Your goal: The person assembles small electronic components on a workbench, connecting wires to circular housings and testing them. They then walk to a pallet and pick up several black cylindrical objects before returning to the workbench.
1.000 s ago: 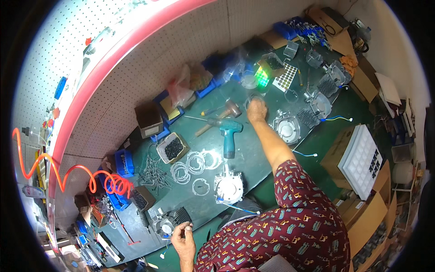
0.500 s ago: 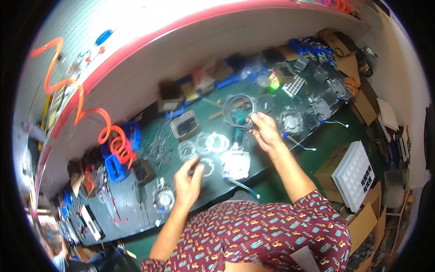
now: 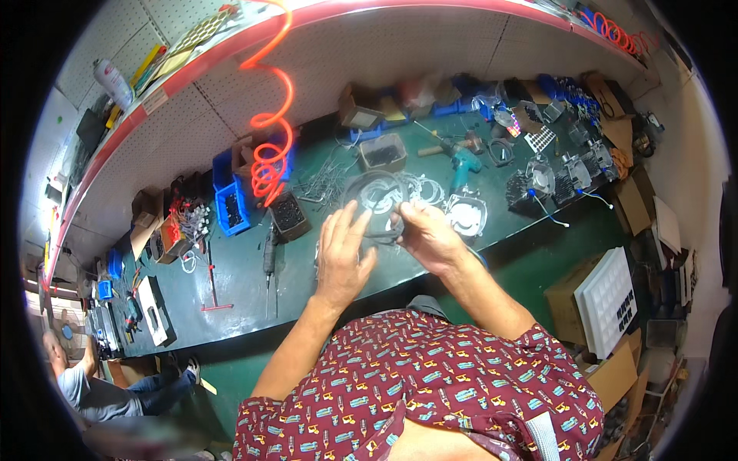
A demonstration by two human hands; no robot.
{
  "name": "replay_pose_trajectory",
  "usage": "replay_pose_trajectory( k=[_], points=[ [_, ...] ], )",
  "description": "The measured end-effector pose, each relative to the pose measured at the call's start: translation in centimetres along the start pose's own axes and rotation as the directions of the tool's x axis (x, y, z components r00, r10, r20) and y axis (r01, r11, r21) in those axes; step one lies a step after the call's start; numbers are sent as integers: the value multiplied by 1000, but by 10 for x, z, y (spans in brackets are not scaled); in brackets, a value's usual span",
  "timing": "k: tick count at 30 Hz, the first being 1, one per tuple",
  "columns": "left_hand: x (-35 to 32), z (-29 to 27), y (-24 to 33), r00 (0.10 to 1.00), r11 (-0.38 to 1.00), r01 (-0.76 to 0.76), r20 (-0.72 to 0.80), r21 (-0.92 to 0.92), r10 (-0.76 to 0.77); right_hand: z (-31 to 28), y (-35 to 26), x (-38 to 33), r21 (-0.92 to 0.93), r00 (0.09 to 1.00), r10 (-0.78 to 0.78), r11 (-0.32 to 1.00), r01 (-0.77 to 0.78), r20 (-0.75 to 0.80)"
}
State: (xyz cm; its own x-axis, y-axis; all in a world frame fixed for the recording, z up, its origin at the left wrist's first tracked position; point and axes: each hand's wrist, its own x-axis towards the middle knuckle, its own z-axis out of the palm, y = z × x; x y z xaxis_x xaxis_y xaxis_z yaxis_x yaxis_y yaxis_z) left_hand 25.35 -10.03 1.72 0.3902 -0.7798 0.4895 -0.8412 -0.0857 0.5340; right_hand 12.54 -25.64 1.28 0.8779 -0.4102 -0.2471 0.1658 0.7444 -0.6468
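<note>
My right hand (image 3: 432, 240) is closed on the right rim of a dark grey, see-through ring-shaped part (image 3: 345, 192), thumb on top. My left hand (image 3: 340, 257) is at the ring's near left side, fingers stretched and thumb apart; the fingertips overlap the rim, and whether they press on it I cannot tell. Beneath and behind the ring lie several thin whitish rings (image 3: 424, 189) on the dark green bench. Right of my right hand sits a pale round part in a squarish housing (image 3: 467, 215). A teal power drill (image 3: 463, 160) lies beyond it.
A box of small black parts (image 3: 383, 152) stands behind the ring, near loose metal rods (image 3: 323, 183). A coiled orange hose (image 3: 269, 165) hangs at the left. Metal housings (image 3: 540, 178) line the right side. Another person (image 3: 108, 392) is at lower left.
The ring has come leftward and nearer in my right hand. My left hand has moved up to it. The view has turned left, so the bench things appear further right.
</note>
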Motion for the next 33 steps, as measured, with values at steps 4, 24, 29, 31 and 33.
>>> replay_pose_trajectory(
  k=[4,24,29,31,33],
  points=[
    [-22,-2,-30,995,995,-50,-86,-82,43,33,19,-1,153,1000,4,988,0,-25],
    [-28,-9,-49,909,667,334,41,-667,-414,100,19,6,293,977,187,944,-149,-104],
    [-16,-46,-73,691,276,685,481,-674,-540,33,-3,6,-410,990,-113,910,67,-90],
    [-8,-61,-79,670,338,738,574,-584,-471,29,-8,20,-559,950,-283,813,165,-130],
    [-2,-71,-85,665,368,746,660,-556,-351,26,-8,31,-591,997,-55,807,13,-54]
  ],
)
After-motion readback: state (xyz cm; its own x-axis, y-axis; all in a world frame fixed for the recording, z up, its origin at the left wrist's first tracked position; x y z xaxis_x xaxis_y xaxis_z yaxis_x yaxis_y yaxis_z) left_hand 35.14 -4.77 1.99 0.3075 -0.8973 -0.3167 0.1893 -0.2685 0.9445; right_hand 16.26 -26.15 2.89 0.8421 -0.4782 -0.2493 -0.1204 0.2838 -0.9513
